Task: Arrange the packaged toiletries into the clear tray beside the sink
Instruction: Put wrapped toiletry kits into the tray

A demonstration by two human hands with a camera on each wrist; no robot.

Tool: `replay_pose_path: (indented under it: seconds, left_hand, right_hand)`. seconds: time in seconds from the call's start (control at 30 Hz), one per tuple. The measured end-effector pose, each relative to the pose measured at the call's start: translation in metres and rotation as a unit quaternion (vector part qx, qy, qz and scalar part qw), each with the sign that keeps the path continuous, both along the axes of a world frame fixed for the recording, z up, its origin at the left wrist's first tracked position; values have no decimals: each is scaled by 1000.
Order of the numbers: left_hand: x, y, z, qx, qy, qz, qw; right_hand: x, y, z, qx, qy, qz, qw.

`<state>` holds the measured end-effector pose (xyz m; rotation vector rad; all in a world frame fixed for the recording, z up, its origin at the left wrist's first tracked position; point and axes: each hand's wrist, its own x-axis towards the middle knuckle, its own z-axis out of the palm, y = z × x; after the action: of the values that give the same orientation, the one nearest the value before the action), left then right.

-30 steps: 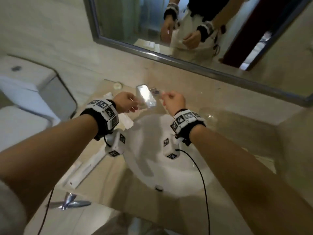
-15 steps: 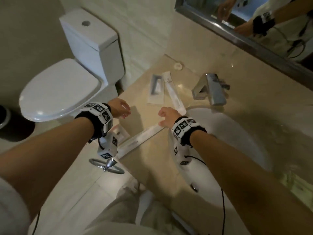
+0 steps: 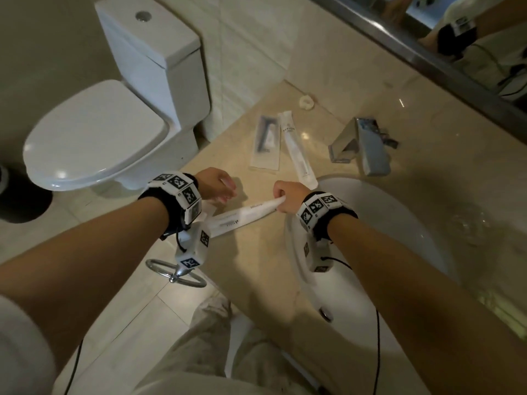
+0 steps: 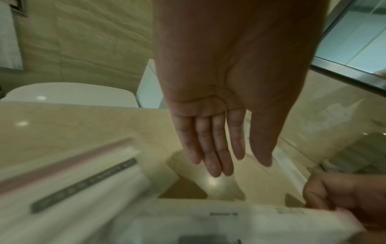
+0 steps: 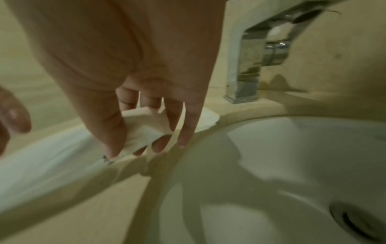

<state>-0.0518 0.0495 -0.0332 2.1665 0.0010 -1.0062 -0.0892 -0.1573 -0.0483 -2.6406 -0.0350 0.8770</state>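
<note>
Pinching only the end of the long white paper-wrapped packet (image 3: 245,213), the right hand (image 3: 288,199) risks it drooping and slipping onto the beige stone counter (image 3: 256,266), while the left hand (image 3: 215,185) hovers with straight fingers (image 4: 211,148), supporting nothing.

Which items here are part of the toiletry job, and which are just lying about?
Job:
- long white packet, its end pinched by the right hand
- left hand, fingers straight, holding nothing
- flat packet on the counter
- slim white packet beside it

Lying about:
- faucet
- sink
- toilet
- small white ring by the wall
- towel ring
- mirror
</note>
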Motion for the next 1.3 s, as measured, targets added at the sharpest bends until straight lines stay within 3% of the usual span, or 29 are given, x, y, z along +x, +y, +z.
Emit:
replay_pose_path:
  seconds: [0.23,0.43,0.6,0.7,0.73,0.8,0.87,1.13,1.3]
  left_hand:
    - [1,-38,10,58,-27,-161,985]
    - [8,-68,15,105,-132,-213,963]
    - [22,-75,22,115,-175,-225,952]
    - [34,-71,22,98,-166,-187,963]
    - [39,-68,21,86,-156,-161,971]
    - [48,-61,19,63,-136,-112,982]
    - [56,-55,16,50,-125,-84,987]
    - [68,-33,6,43,-120,-39,991]
    - [72,-29,10,37,-117,-28,992]
  right_hand:
    - [3,-34,8,145,-23,-166,975]
    - [3,-49,14,324,-18,-349,879]
    - [14,-51,20,356,-25,-438,826]
    - [25,-54,16,339,-30,-495,800]
    - [27,-54,13,310,-48,-489,814]
    - [28,-55,5,200,-93,-444,868]
    - [28,-55,0,110,-103,-420,895]
    - [48,-47,-20,-1,-57,-412,909]
    - [49,-45,-21,16,-20,-361,932]
